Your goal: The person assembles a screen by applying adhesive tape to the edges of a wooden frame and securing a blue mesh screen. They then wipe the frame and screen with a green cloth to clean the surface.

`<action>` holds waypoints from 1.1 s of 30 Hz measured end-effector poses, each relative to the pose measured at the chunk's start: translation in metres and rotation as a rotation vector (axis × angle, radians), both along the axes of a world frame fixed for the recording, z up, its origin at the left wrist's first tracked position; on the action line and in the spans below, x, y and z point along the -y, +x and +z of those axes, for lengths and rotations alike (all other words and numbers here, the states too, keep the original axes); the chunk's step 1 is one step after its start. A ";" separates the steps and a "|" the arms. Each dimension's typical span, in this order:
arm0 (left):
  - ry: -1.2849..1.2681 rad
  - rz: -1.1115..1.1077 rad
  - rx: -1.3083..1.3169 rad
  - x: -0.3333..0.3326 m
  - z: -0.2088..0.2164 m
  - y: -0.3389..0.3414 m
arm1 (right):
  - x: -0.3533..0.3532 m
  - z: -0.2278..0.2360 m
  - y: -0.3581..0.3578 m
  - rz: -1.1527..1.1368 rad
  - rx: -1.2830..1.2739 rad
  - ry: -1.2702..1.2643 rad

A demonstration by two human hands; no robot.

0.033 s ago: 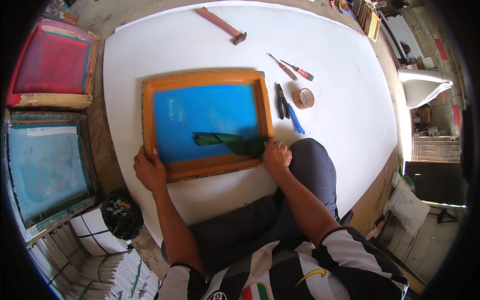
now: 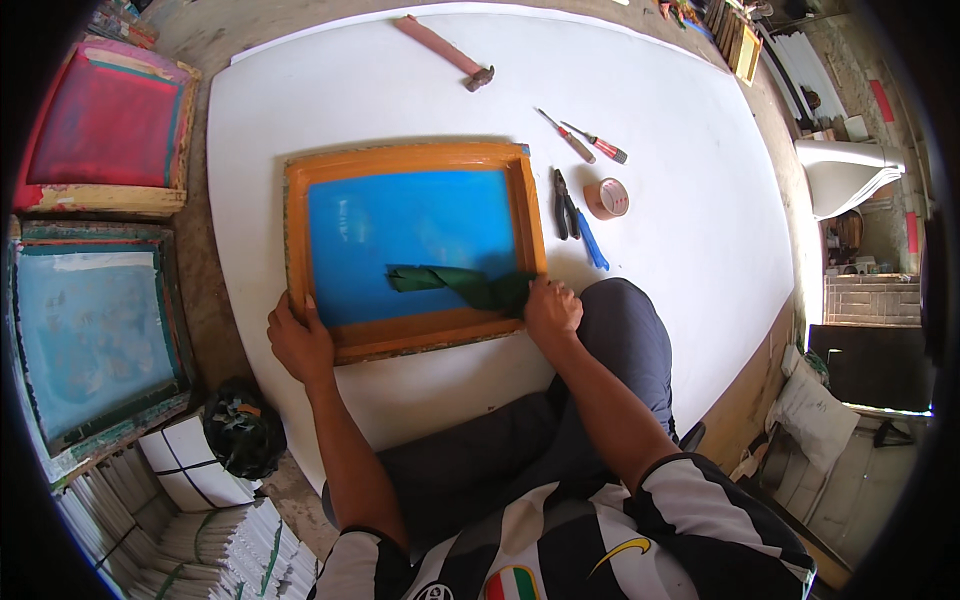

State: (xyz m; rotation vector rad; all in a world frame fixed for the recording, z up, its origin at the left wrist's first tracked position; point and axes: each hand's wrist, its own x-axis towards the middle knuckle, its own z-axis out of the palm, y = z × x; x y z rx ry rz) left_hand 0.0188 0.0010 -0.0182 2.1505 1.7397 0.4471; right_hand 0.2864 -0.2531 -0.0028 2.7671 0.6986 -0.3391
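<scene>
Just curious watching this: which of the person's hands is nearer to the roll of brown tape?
Right. The right hand rests at the frame's near right corner, below the tape roll; the left hand grips the frame's far left corner.

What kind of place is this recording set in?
Likely a small screen-printing workshop: a wooden-framed blue mesh screen lies on a white board, more framed screens beside it, with pliers and screwdrivers.

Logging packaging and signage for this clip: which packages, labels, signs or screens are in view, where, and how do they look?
Bundled stacks of white sheets: lower left, beside the white board, tied with dark straps.
Black bag: lower left, above the stacks, bulging and knotted.
White sack: right edge, slumped on the floor.
No signs or screens can be made out.
</scene>
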 end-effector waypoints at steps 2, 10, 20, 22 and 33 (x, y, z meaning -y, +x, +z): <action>-0.003 -0.005 -0.025 0.000 0.000 -0.001 | -0.013 0.000 0.010 0.025 0.007 -0.012; -0.016 -0.030 -0.018 0.000 -0.001 -0.004 | -0.068 0.016 0.052 0.049 -0.048 -0.018; -0.035 -0.038 0.015 -0.001 -0.002 -0.005 | -0.110 0.019 0.092 0.083 -0.041 0.005; -0.033 -0.047 0.029 -0.001 -0.003 -0.006 | -0.116 0.018 0.099 0.093 -0.038 0.022; 0.007 -0.050 0.054 -0.001 0.001 -0.004 | -0.164 0.023 0.136 0.104 -0.014 -0.037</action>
